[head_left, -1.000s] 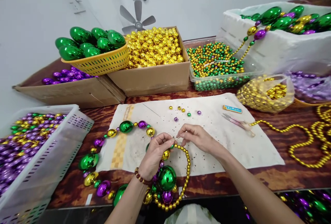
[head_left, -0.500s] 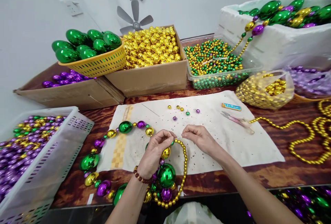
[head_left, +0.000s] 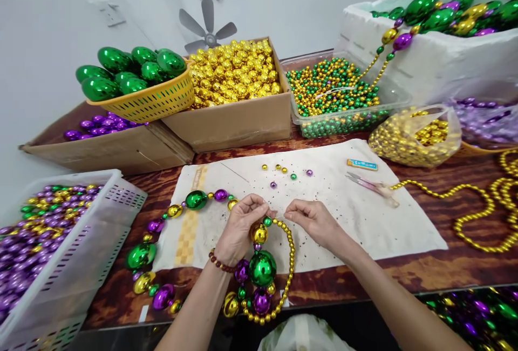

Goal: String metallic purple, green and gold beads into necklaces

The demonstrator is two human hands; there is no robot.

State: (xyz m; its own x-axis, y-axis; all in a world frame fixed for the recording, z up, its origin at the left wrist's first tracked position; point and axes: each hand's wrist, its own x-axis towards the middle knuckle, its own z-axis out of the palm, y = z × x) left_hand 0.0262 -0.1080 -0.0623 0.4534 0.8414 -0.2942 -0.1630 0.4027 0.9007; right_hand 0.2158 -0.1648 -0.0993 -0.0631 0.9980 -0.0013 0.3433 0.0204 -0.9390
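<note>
A bead necklace (head_left: 262, 268) of green, gold and purple balls hangs below my left hand (head_left: 246, 221) and loops over the table's left part. My left thumb and fingers pinch a thin string where the necklace's end and a strand of small gold beads (head_left: 290, 254) meet, just above a small green bead. Close by on the right, my right hand (head_left: 309, 218) is closed in a pinch on the same pale string, which runs between the hands. The string's exact course inside my fingers is hidden. Both hands are above the white cloth (head_left: 335, 232).
Scissors (head_left: 372, 186) and a small blue packet (head_left: 361, 164) lie on the cloth, with several loose beads and a needle (head_left: 234, 171). Behind stand a cardboard box (head_left: 230, 124) and a plastic tub (head_left: 343, 119). A white basket (head_left: 89, 254) is at left, a foam box (head_left: 404, 65) at right.
My left hand has shifted slightly left, so more of the necklace's green bead and gold ball shows. My right hand stays nearly in place, and the string is still held between both.
</note>
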